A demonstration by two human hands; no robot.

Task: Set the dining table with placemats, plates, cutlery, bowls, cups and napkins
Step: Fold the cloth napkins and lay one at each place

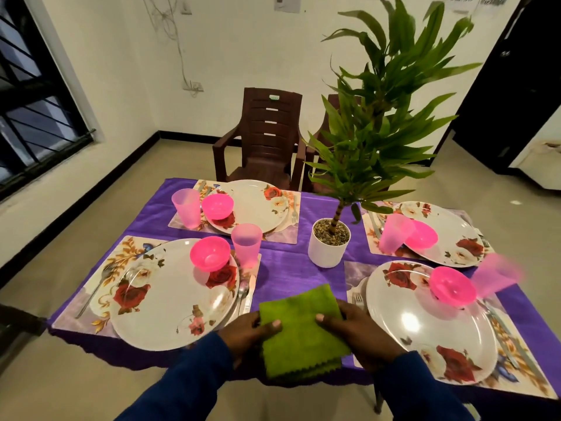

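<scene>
A potted plant [364, 141] stands mid-counter in a white pot [326, 253] topped with pebbles, its long green leaves spreading high over the far side. A purple cloth [291, 268] covers the counter. Beyond the far edge sits a dark brown plastic chair [261, 138], with a second one mostly hidden behind the leaves. To the left is a barred window [33, 95]; cables [179, 53] trail down the white wall to a socket. A dark doorway [513, 95] opens on the right.
</scene>
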